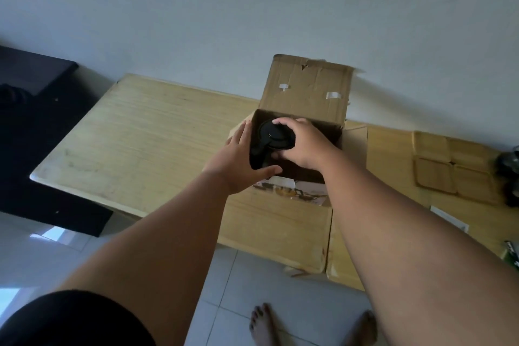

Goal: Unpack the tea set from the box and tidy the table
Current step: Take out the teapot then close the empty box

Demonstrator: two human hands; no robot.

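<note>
An open cardboard box (pixel 304 93) stands on the pale wooden table (pixel 134 132), its back flap upright against the wall. A black teapot (pixel 266 143) with a round lid sits in the box's mouth, at its left side. My right hand (pixel 302 143) reaches in from the right, fingers curled over the lid and the pot's side. My left hand (pixel 243 160) presses flat against the box's left wall, thumb hooked over the front rim beside the pot. The lower part of the pot is hidden inside the box.
Flattened cardboard inserts (pixel 455 166) lie on the table to the right of the box. Dark objects (pixel 509 160) sit at the far right edge. A black low cabinet (pixel 36 109) stands left of the table. My bare feet (pixel 309 326) are on the tiled floor.
</note>
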